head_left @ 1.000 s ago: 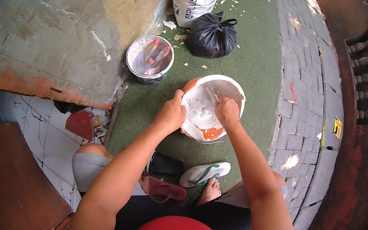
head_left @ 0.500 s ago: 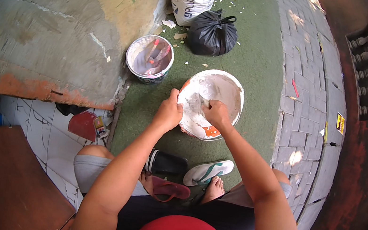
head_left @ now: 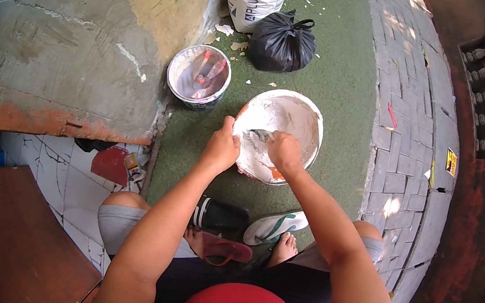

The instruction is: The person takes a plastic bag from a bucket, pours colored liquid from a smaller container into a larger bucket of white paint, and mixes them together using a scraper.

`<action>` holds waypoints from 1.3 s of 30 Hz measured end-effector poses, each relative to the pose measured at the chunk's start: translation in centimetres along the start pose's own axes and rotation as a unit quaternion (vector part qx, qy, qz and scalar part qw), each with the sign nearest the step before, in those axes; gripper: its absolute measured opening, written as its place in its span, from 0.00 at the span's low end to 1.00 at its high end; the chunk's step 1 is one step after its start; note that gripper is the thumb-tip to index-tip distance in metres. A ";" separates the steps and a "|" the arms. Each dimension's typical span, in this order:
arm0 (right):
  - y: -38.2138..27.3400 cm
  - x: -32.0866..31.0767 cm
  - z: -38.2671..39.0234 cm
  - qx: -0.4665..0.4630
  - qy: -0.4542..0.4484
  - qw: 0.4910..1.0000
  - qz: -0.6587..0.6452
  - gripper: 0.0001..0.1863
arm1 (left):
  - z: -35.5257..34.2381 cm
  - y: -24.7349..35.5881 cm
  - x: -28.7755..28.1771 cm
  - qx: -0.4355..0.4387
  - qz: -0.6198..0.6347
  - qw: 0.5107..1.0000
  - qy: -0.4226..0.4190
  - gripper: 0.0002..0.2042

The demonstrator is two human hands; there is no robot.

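A round tub (head_left: 320,125) of wet whitish paste (head_left: 298,113) stands on the green ground before me, with orange patches showing at its left and lower edges. My left hand (head_left: 222,146) grips its left edge, thumb on top. Inside the tub, my right hand (head_left: 284,151) is closed around the hidden handle of a putty knife (head_left: 259,134). The knife's smeared blade points left into the paste, toward my left hand.
A paint bucket (head_left: 225,89) holding liquid and red-handled brushes stands beyond on the left, by the wall. Farther off are a tied black plastic bag (head_left: 282,43) and a white printed sack (head_left: 256,0). Sandals (head_left: 276,229) lie around my feet. Grey paving (head_left: 389,173) runs along the right.
My right hand has shifted slightly and turned the knife, so its blade shows more clearly in the paste. My left hand keeps its hold on the tub's edge.
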State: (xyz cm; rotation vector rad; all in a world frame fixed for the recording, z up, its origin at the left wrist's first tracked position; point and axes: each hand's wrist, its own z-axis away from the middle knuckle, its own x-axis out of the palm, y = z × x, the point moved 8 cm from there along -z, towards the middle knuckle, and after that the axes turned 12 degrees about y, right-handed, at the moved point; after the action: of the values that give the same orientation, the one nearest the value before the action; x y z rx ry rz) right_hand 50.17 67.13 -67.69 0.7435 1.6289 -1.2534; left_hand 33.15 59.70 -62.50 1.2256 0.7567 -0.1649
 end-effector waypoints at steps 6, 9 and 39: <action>-1.0 -2.7 -2.9 -0.017 0.013 1.000 0.001 0.09 | -0.3 -0.2 -0.3 0.008 -0.005 1.000 -0.015 0.17; -2.3 -1.9 -2.4 -0.085 0.018 0.996 -0.007 0.07 | -0.1 0.1 -0.2 0.013 -0.003 1.000 -0.018 0.15; -0.7 -4.0 -5.0 -0.079 0.075 0.991 0.072 0.08 | -0.3 0.5 -0.3 0.019 -0.010 1.000 0.018 0.14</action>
State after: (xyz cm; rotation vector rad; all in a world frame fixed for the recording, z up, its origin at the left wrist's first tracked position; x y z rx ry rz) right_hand 49.66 71.91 -63.51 0.8566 1.7409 -0.9732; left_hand 33.07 60.03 -61.92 1.2604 0.8011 -0.1739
